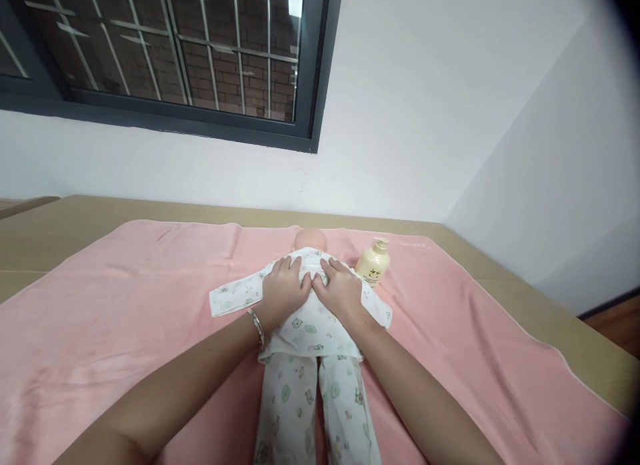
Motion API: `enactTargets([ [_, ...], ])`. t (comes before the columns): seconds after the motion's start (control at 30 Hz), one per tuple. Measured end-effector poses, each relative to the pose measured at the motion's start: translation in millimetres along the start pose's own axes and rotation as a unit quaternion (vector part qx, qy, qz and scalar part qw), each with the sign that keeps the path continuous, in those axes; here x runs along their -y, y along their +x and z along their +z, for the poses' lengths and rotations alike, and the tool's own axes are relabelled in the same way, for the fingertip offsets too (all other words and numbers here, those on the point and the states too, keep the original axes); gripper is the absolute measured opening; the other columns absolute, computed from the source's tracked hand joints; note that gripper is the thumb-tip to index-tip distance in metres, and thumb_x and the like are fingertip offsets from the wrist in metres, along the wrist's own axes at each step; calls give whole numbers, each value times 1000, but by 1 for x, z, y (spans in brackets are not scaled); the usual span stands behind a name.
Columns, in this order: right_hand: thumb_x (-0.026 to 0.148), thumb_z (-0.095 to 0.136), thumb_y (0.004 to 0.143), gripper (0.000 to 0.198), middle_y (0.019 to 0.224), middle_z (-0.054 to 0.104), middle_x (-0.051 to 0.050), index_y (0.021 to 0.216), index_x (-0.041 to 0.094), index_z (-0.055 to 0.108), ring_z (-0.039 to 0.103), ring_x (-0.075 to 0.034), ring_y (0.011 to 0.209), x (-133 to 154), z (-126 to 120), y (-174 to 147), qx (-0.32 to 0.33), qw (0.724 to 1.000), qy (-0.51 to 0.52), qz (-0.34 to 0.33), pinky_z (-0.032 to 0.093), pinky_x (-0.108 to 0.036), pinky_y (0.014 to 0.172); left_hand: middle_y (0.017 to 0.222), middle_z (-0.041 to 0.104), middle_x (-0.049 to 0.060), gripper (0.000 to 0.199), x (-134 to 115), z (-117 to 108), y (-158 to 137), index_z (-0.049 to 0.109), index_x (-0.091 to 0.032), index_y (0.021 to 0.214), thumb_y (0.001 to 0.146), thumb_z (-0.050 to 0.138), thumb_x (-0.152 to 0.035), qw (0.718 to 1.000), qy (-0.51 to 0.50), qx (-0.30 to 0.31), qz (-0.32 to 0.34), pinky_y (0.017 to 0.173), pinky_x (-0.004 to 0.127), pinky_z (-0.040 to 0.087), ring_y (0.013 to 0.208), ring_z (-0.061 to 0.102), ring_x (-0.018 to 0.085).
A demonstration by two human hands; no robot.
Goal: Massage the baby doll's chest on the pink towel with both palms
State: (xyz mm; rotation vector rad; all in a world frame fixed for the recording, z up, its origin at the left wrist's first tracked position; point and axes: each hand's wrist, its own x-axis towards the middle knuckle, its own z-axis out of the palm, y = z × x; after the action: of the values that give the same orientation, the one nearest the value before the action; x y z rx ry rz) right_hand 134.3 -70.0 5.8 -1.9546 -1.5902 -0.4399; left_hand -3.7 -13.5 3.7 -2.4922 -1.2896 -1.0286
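Observation:
A baby doll (311, 239) lies stretched out on a pink cloth, its head toward the wall. It wears a white printed top (315, 328) and matching trousers (295, 398), with the sleeves spread to both sides. My left hand (284, 286), a silver bangle at its wrist, rests flat on the left upper part of the top. On the right upper part lies my right hand (341, 288), also flat. Both thumbs point inward and nearly meet at the middle. Neither hand grips anything. The doll's face is not visible.
A pale yellow pump bottle (373, 261) stands on the pink cloth (165, 285), just right of the doll's shoulder. The cloth covers much of a wooden surface (480, 271). Behind it rise a white wall (400, 118) and a barred window (200, 51).

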Motion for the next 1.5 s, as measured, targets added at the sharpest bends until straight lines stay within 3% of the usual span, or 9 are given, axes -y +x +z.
enactTargets([
  [0.27, 39, 50, 88, 41, 128, 62, -7, 124, 26, 63, 54, -27, 121, -2, 1, 2, 16, 1000, 14, -1, 45, -38, 96, 113, 63, 13, 36, 3, 4, 3, 56, -17, 118, 88, 48, -35, 999, -31, 12, 3, 89, 45, 48, 107, 57, 31],
  [0.4, 34, 48, 90, 45, 136, 55, -9, 132, 22, 57, 47, -26, 130, -7, 4, 7, 45, 997, 59, -29, 35, -41, 109, 122, 60, 14, 39, 9, 12, 6, 53, -14, 124, 90, 45, -31, 996, -81, 11, 43, 101, 46, 42, 115, 53, 29],
  [0.57, 30, 46, 90, 47, 141, 50, -11, 135, 17, 53, 40, -27, 135, -11, 8, 11, 76, 989, 116, -41, 25, -48, 115, 124, 58, 14, 41, 13, 16, 8, 52, -14, 127, 89, 45, -30, 993, -111, 28, 36, 103, 46, 40, 116, 51, 28],
  [0.8, 28, 50, 86, 59, 156, 26, -14, 142, 14, 42, 18, -28, 146, -14, 9, 7, -7, 981, 158, -115, 26, -51, 114, 128, 55, 15, 41, 13, 17, 5, 51, -15, 128, 91, 43, -32, 992, -117, 32, 25, 108, 53, 32, 121, 48, 30],
  [0.9, 28, 45, 90, 50, 151, 37, -10, 138, 20, 48, 27, -25, 143, -15, 9, 8, 33, 974, 167, -152, 26, -50, 114, 133, 52, 15, 41, 14, 19, 3, 50, -15, 129, 91, 42, -31, 991, -126, 35, 20, 113, 59, 22, 127, 44, 30],
  [1.0, 29, 41, 93, 44, 147, 44, -9, 135, 21, 53, 35, -23, 139, -16, 9, 9, 74, 971, 170, -151, 26, -48, 115, 133, 53, 14, 39, 15, 21, 3, 52, -15, 126, 92, 40, -28, 987, -155, 21, 40, 115, 54, 23, 128, 44, 28],
  [1.17, 27, 45, 89, 51, 154, 31, -12, 139, 15, 48, 23, -26, 144, -15, 9, 7, 12, 979, 156, -129, 22, -50, 116, 130, 56, 13, 38, 16, 20, 2, 55, -16, 125, 93, 37, -26, 980, -191, 6, 48, 115, 48, 29, 126, 46, 26],
  [1.33, 30, 39, 95, 43, 147, 44, -10, 134, 19, 54, 35, -22, 139, -16, 8, 7, 71, 973, 180, -125, 24, -47, 115, 132, 56, 13, 39, 16, 19, 1, 55, -17, 126, 93, 38, -26, 977, -208, 11, 42, 114, 48, 31, 127, 46, 26],
  [1.5, 31, 42, 93, 47, 151, 36, -11, 137, 18, 49, 26, -23, 143, -14, 4, 6, 36, 979, 165, -118, 20, -49, 116, 131, 57, 14, 39, 17, 20, 2, 55, -16, 126, 93, 38, -26, 978, -205, 1, 46, 112, 48, 34, 125, 48, 27],
])
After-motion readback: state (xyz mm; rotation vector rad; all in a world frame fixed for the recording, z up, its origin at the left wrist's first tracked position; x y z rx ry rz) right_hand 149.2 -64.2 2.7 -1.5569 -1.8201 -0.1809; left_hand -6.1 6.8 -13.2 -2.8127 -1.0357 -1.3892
